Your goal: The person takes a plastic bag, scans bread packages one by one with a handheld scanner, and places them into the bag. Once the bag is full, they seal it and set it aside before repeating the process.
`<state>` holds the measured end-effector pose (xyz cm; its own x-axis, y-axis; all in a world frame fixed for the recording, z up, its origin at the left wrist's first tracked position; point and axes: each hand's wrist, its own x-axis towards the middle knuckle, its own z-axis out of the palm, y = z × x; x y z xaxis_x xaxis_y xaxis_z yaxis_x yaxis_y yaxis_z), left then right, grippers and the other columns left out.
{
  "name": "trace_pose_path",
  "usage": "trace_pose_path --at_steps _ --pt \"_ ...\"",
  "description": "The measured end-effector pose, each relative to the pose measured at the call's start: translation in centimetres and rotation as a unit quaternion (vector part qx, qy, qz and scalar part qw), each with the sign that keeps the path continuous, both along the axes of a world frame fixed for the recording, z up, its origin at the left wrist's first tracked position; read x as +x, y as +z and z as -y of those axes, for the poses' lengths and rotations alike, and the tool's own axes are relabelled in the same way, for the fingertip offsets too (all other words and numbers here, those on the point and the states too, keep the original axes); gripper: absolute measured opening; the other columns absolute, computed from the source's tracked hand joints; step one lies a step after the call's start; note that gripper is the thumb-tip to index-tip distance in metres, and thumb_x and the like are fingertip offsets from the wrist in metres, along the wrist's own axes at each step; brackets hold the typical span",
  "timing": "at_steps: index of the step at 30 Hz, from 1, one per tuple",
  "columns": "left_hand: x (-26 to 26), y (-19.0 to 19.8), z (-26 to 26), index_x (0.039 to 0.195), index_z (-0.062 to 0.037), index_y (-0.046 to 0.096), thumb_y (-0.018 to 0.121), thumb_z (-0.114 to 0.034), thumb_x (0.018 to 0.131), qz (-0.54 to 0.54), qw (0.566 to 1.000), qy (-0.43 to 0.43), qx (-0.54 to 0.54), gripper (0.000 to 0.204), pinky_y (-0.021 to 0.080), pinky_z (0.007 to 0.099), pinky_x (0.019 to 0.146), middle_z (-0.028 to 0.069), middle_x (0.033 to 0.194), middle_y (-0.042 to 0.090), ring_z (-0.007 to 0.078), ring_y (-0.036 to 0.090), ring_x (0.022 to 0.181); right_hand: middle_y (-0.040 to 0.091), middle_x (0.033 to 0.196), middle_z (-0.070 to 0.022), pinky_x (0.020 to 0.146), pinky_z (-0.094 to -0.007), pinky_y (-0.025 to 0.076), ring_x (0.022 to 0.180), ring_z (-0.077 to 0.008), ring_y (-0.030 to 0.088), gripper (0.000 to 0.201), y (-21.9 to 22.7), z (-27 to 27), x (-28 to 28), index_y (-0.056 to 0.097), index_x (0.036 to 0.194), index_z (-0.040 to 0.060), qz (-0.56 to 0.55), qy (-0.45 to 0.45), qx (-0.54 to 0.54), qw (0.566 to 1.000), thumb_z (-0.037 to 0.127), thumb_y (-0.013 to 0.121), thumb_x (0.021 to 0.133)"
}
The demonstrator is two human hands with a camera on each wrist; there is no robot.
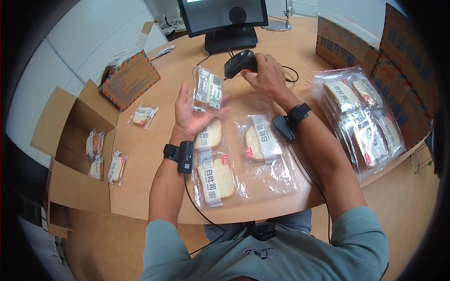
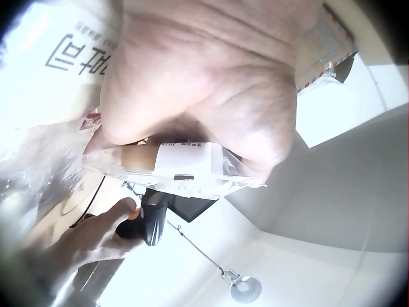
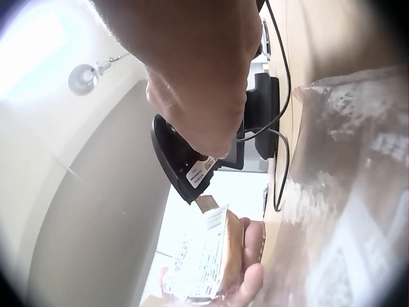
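Note:
My left hand (image 1: 191,118) holds up a clear-wrapped bread pack (image 1: 207,89), its printed label and barcode turned toward the scanner. In the right wrist view, fingers (image 3: 252,281) wrap the edge of this pack. My right hand (image 1: 271,78) grips a black barcode scanner (image 1: 240,63) with an orange trigger, its front end a short way from the label. Below the hands lies a large clear plastic bag (image 1: 281,180) with several wrapped bread packs, among them one at the right (image 1: 263,136) and one at the lower left (image 1: 218,177).
An open cardboard box (image 1: 70,187) at the left holds several bread packs; two loose packs (image 1: 143,116) lie beside it. A striped-edge box (image 1: 133,79) stands behind. At the right, a filled bag of bread (image 1: 358,117) lies before cardboard boxes (image 1: 344,44). A monitor (image 1: 225,16) stands at the back.

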<state>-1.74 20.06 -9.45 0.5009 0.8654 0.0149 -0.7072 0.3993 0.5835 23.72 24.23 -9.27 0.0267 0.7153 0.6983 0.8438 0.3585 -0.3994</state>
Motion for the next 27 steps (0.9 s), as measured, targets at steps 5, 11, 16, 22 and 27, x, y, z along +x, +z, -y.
trace_pose_path --at_steps 5,11,16,22,27 --pt "0.6 0.3 0.4 0.153 -0.0073 0.03 0.042 -0.062 0.097 0.007 1.0 -0.01 0.013 0.08 0.019 0.0722 0.111 0.0234 0.153 0.036 0.0506 0.028 0.141 0.06 0.093 -0.0188 0.078 -0.0476 0.047 0.089 -0.037 0.06 0.044 0.1 0.2 -0.5 0.056 0.1 0.0039 0.013 0.013 -0.01 1.0 0.039 0.072 0.08" --pt "0.6 0.4 0.5 0.153 -0.0068 0.029 0.04 -0.063 0.097 -0.004 1.0 -0.003 0.014 0.079 0.02 0.0718 0.111 0.0234 0.152 0.036 0.0504 0.028 0.142 0.06 0.092 -0.0193 0.077 -0.048 0.047 0.086 -0.0383 0.061 0.045 0.1 0.5 -0.6 0.055 0.101 0.004 -0.008 0.029 -0.016 0.999 0.042 0.069 0.082" --pt "0.6 0.4 0.5 0.153 -0.0066 0.028 0.037 -0.06 0.099 -0.003 1.0 -0.002 0.017 0.077 0.024 0.07 0.11 0.0234 0.152 0.036 0.0501 0.028 0.141 0.061 0.095 -0.0213 0.078 -0.0478 0.048 0.089 -0.0388 0.061 0.047 -0.1 0.3 -0.4 0.056 0.106 0.0041 0.003 0.049 -0.034 0.998 0.044 0.068 0.083" --pt "-1.5 -1.4 -2.1 0.143 -0.0045 0.043 0.04 -0.051 0.098 0.017 0.996 -0.055 0.063 0.065 0.04 0.0635 0.097 0.0253 0.137 0.05 0.048 0.046 0.128 0.061 0.102 -0.0231 0.082 -0.0497 0.047 0.097 -0.0409 0.061 0.042 -0.9 -1.0 1.0 0.057 0.112 0.0043 0.03 0.025 -0.079 0.996 0.034 0.069 0.085" --pt "-0.7 0.0 -1.1 0.136 -0.0026 0.049 0.053 -0.046 0.095 -0.022 0.997 0.067 0.038 0.06 0.048 0.0522 0.088 0.0241 0.126 0.058 0.0382 0.058 0.11 0.06 0.111 -0.0268 0.091 -0.0512 0.045 0.107 -0.0432 0.058 0.044 -1.6 -2.4 2.7 0.057 0.122 0.0027 0.077 -0.005 -0.162 0.984 0.025 0.068 0.085"
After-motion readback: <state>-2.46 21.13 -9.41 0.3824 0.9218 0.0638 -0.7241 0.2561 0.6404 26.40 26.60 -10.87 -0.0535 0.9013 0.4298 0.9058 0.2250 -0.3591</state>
